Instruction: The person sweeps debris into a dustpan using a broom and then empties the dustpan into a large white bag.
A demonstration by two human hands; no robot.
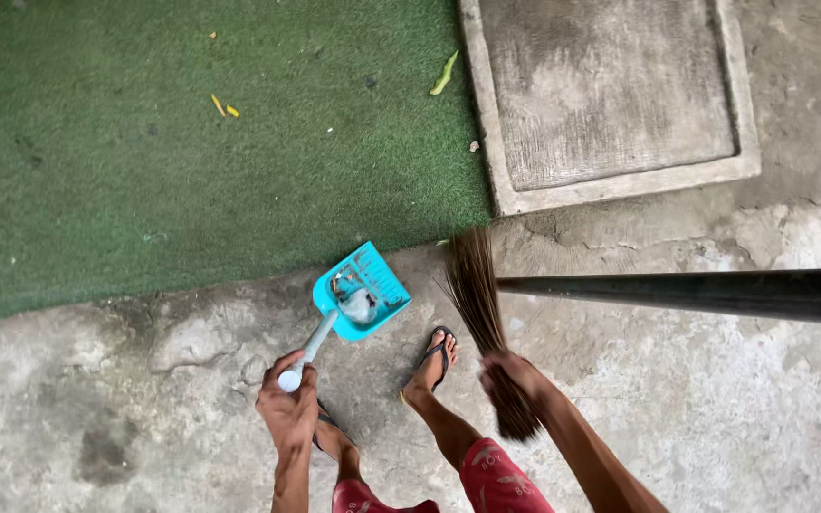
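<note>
Left hand (289, 404) gripping the handle of a blue dustpan (363, 291) on the concrete floor (144, 418) beside green turf (192, 142), scraps inside the pan, right hand (513, 378) clutching a broom (483, 309), bristles just right of the dustpan.

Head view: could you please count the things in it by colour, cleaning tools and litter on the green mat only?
Turquoise: 1, the turquoise plastic dustpan, held by the left hand.
Brown: 1, the brown stick broom, held by the right hand.
Yellow: 2, small yellow leaf scraps.
Yellow-green: 1, a curled leaf.
Total: 5.
</note>
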